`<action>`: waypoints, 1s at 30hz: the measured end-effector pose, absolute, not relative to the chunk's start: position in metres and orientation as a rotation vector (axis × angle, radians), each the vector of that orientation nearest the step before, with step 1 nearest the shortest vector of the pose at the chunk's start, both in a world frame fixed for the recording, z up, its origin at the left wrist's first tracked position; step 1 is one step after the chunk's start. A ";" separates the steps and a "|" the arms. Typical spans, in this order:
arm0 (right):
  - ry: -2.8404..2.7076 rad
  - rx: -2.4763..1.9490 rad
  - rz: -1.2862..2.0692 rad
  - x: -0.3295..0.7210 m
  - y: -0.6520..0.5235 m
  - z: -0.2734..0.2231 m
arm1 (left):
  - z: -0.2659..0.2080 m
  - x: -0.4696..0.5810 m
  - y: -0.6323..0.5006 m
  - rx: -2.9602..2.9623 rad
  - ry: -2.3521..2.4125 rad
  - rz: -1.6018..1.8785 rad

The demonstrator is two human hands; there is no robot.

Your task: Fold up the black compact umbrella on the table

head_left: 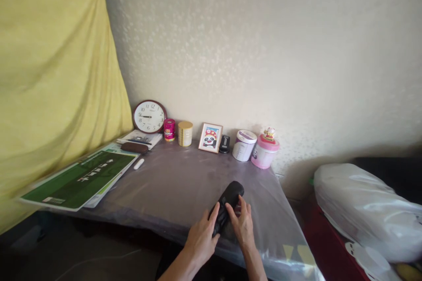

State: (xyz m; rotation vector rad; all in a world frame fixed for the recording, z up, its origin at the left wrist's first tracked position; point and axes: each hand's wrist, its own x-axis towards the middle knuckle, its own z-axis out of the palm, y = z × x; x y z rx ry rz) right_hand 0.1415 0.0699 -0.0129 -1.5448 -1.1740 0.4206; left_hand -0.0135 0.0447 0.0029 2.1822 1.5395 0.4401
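Note:
A black, elongated object (231, 193) with a rounded far end is held at a slant above the near part of the table; its exact kind is hard to make out. My left hand (203, 235) grips its lower end, thumb and fingers on either side. Further up, my right hand (242, 219) has its thumb on top of the object and its fingers along the right side. Both hands are closed on it, and they cover part of its lower half.
Along the wall stand a clock (150, 117), a pink can (169, 130), a yellow-lidded can (185, 134), a framed panda picture (210, 137), a white tub (244, 145) and a pink tub (264, 153). Green sheets (82, 180) lie left. A white plastic bag (365, 206) sits right.

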 end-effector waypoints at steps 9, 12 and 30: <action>-1.530 -1.263 0.552 0.147 0.071 -0.004 | 0.001 -0.010 0.042 2.311 1.605 0.298; -1.479 -1.236 0.593 0.151 0.067 -0.004 | 0.002 -0.010 0.041 2.356 1.607 0.263; -1.369 -1.265 0.953 0.143 0.080 0.013 | 0.001 -0.007 0.039 2.338 1.620 0.186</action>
